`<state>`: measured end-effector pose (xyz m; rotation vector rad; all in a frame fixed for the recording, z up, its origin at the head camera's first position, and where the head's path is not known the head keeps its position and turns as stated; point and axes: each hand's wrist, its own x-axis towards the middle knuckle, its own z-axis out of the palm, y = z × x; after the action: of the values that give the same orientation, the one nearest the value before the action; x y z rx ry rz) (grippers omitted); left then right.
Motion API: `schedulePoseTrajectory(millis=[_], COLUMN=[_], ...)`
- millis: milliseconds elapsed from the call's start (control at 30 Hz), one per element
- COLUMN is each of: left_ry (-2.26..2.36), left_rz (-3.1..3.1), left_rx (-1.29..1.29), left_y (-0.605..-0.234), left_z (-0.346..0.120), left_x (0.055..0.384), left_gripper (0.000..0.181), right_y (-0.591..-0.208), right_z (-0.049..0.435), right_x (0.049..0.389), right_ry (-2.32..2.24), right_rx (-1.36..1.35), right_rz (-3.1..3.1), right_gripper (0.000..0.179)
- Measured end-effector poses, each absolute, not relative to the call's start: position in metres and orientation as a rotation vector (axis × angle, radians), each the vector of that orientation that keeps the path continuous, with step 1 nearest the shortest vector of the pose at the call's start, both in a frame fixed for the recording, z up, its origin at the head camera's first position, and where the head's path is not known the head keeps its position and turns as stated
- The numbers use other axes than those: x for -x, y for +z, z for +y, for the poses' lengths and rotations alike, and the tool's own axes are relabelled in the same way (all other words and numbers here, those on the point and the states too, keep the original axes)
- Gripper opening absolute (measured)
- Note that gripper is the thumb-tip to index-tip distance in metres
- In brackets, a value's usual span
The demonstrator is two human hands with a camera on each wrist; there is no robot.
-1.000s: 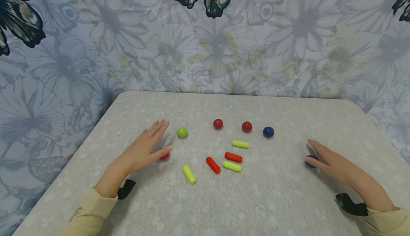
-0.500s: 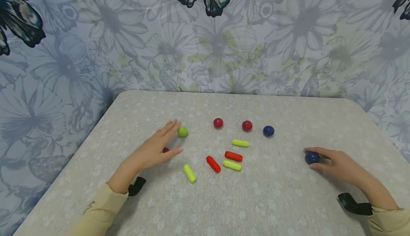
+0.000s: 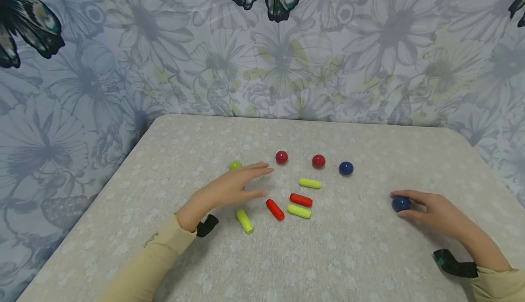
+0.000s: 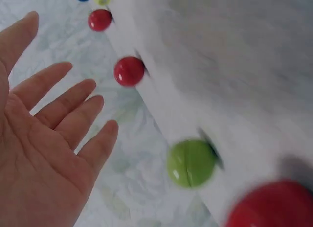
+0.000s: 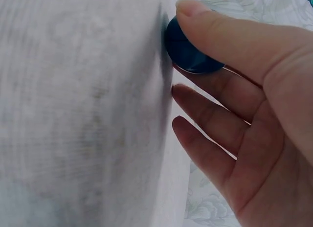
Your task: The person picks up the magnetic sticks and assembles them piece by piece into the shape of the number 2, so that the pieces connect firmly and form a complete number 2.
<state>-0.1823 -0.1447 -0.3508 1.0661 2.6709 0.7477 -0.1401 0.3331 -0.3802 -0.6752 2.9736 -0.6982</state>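
My right hand (image 3: 436,208) pinches a dark blue ball (image 3: 400,203) between thumb and fingers at the right of the table; the right wrist view shows the thumb across this blue ball (image 5: 193,48). With fingers stretched out, my left hand (image 3: 227,187) holds nothing and passes over the left middle of the table. It partly covers a green ball (image 3: 235,165). A red ball (image 4: 276,207), hidden by this hand in the head view, shows large in the left wrist view. Beyond the left fingertips sits another red ball (image 3: 281,157).
Farther right are a third red ball (image 3: 318,161) and a second blue ball (image 3: 346,168). Red sticks (image 3: 275,209) and yellow-green sticks (image 3: 244,221) lie mid-table. A flower-patterned wall (image 3: 287,65) rises behind the table's far edge (image 3: 303,120).
My left hand has swept right, from beside the green ball to partly in front of it. The right hand's fingers have closed round the blue ball, which stays about in place.
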Motion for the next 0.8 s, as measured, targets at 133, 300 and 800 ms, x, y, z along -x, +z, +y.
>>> schedulePoseTrajectory(millis=[133, 300, 800], left_ry=[0.749, 0.859, 0.765], left_rz=[2.601, 2.524, 2.569], left_rx=[-1.118, -1.089, -1.076], left_y=[-0.350, -0.359, -0.376], left_z=[-0.114, -0.087, -0.052], left_x=[0.202, 0.223, 0.234], left_gripper=[0.050, 0.041, 0.031], right_y=[-0.382, -0.384, -0.385], right_z=[0.335, 0.333, 0.308], right_x=[0.139, 0.140, 0.137], right_ry=[-0.706, -0.698, -0.792], right_rx=[0.687, 0.766, 0.859], right_rz=[2.968, 3.019, 3.016], right_gripper=[0.046, 0.045, 0.045])
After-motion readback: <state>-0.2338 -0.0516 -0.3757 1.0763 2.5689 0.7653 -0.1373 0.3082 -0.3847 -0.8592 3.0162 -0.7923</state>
